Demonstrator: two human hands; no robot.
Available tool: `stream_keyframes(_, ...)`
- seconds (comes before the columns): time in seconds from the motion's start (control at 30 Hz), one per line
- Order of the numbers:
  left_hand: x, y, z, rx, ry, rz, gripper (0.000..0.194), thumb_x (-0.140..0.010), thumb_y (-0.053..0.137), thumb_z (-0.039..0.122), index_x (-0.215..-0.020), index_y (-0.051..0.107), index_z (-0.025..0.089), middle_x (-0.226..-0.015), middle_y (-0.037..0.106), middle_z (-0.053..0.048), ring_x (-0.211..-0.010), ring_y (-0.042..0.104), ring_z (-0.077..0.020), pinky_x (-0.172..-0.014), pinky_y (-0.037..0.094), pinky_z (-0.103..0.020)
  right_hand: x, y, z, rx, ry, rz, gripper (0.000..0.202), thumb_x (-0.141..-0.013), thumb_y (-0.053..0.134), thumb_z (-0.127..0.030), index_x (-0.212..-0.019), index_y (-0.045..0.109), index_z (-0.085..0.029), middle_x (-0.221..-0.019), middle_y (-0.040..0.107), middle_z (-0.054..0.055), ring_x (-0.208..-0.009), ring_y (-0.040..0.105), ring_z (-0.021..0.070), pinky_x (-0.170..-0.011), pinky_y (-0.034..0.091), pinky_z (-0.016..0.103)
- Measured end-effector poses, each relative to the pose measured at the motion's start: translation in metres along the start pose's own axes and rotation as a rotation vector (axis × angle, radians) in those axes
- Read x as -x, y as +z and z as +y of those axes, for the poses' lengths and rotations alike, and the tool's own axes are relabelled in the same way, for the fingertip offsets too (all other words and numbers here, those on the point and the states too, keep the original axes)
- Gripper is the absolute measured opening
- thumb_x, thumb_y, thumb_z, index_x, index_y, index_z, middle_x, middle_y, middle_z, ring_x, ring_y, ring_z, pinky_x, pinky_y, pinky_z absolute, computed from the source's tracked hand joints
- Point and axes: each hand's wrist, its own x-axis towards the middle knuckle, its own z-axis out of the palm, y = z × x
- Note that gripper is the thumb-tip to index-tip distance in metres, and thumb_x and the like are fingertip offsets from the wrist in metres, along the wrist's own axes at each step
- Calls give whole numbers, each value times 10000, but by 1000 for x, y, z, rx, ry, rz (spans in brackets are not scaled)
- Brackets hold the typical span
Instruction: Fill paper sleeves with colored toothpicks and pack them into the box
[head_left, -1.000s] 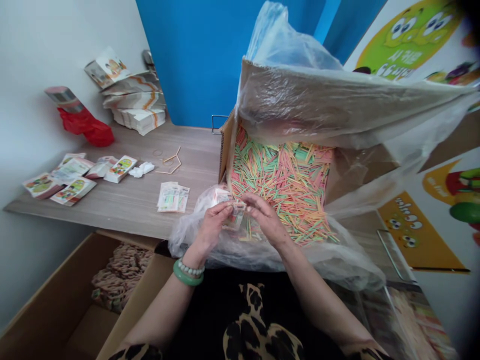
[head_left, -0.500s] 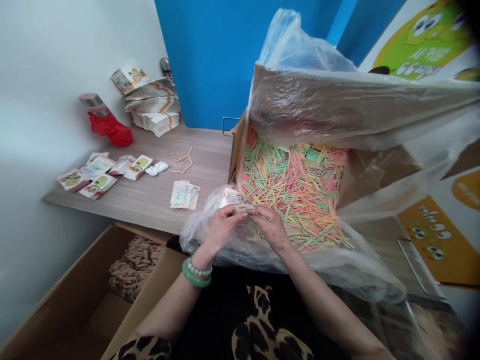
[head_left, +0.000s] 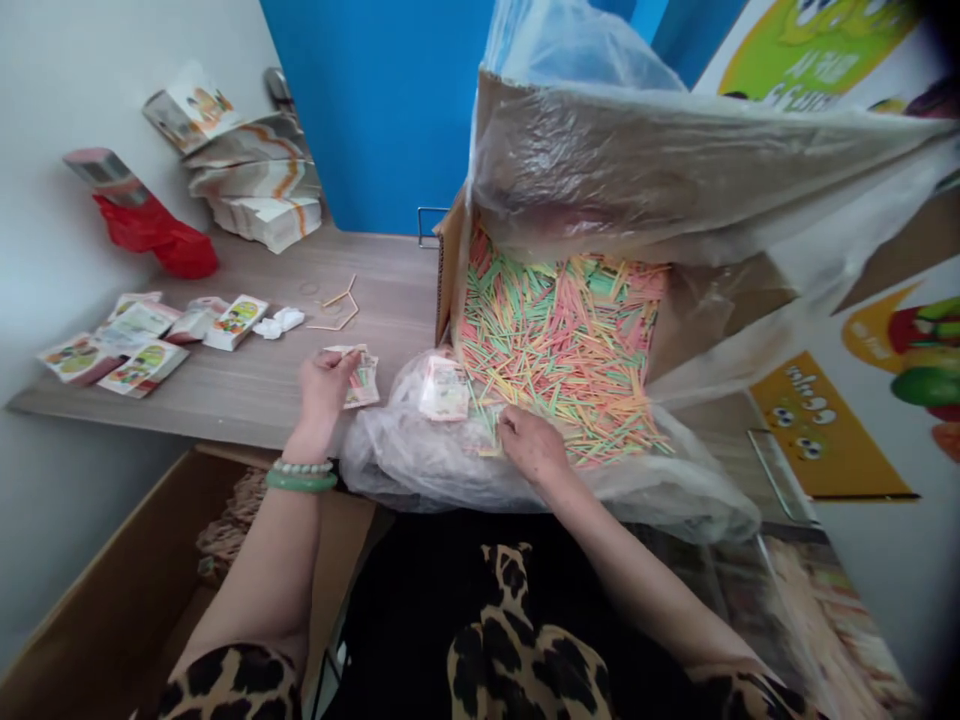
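My left hand [head_left: 327,385] is closed at the left edge of a few small printed packets [head_left: 364,382] on the table; what its fingers pinch is too small to make out. My right hand [head_left: 531,440] is closed over the front edge of the box, and anything in its fingers is hidden. Between the hands, a printed packet [head_left: 444,390] lies on the clear plastic liner [head_left: 390,440]. Beyond my right hand, a heap of thin pink, green and yellow sticks [head_left: 562,350] fills the bottom of the lined cardboard box [head_left: 450,260].
Printed packs [head_left: 142,368] and crumpled white tissue [head_left: 280,323] lie at the left. Behind them are a red-wrapped object [head_left: 165,240] and stacked papers [head_left: 262,215]. An open carton [head_left: 112,560] with bundles [head_left: 232,530] stands below. Bent sticks [head_left: 341,310] lie mid-table.
My hands have parted. The left moved left to the small packets on the table, while the right stayed by the box. The view has shifted, and the packet on the liner shows more fully.
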Motion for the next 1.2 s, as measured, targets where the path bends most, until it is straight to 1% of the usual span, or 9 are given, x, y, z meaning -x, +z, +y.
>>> stream_keyframes(0.13,-19,13,-20,-303,81,57,146,-824,665,300,-792,690,159,-879,590,-76,-920,568,-247,-822,426,-354,3,10,-19,186,-51,34,245,-964,461,-304,-1010,669,-185,-1031,716,102,-935,642,244,-775,406,324)
stream_keyframes(0.33,-9,3,-18,-431,114,152,430,-908,577,357,-1260,642,118,-1175,615,-187,-1040,597,-299,-880,458,-383,-16,-3,-17,258,-101,192,276,-994,417,-282,-1086,663,-197,-1090,679,103,-1011,610,246,-883,408,337)
stream_keyframes(0.4,13,2,1,-413,166,141,375,-921,557,329,-1218,670,129,-1192,626,-166,-995,617,-280,-883,464,-372,-29,-9,-15,308,-112,206,273,-980,432,-254,-1109,661,-179,-1116,665,121,-1044,589,268,-898,403,359)
stream_keyframes(0.47,44,11,26,-418,255,-4,295,-941,528,333,-1082,720,160,-1121,662,-128,-923,634,-260,-840,469,-355,-44,-11,-16,358,-123,212,294,-963,440,-217,-1160,651,-159,-1145,650,144,-1085,565,293,-907,399,384)
stream_keyframes(0.57,84,39,60,-528,319,-160,363,-944,524,471,-1039,710,175,-1063,669,-148,-947,635,-314,-804,459,-387,-61,-12,-18,422,-158,212,331,-953,423,-169,-1196,645,-128,-1188,625,182,-1127,536,318,-919,392,417)
stream_keyframes(0.63,96,60,71,-571,291,-165,467,-895,588,538,-1110,662,129,-1091,653,-206,-1000,625,-369,-816,454,-417,-67,-14,-20,446,-180,182,325,-946,430,-159,-1170,661,-121,-1183,624,192,-1132,534,324,-928,390,428)
stream_keyframes(0.8,81,83,65,-491,178,-161,546,-824,686,538,-1156,572,119,-1111,650,-244,-1059,618,-405,-818,442,-423,-80,-29,-25,360,-159,127,289,-935,473,-192,-1130,683,-157,-1161,655,152,-1122,573,281,-929,411,372)
stream_keyframes(0.97,62,78,55,-345,-13,-219,316,-819,671,474,-975,573,217,-887,687,-96,-849,660,-292,-667,388,-328,-105,-25,-51,344,-245,154,337,-958,443,-216,-1177,672,-102,-1189,670,189,-1135,588,294,-951,421,386)
stream_keyframes(1.2,59,75,47,-144,-58,-95,154,-779,640,356,-772,542,237,-718,616,-3,-711,586,-219,-637,335,-303,-127,-22,-70,368,-180,114,317,-916,540,-269,-1095,705,-66,-1047,720,227,-1061,658,339,-882,478,431)
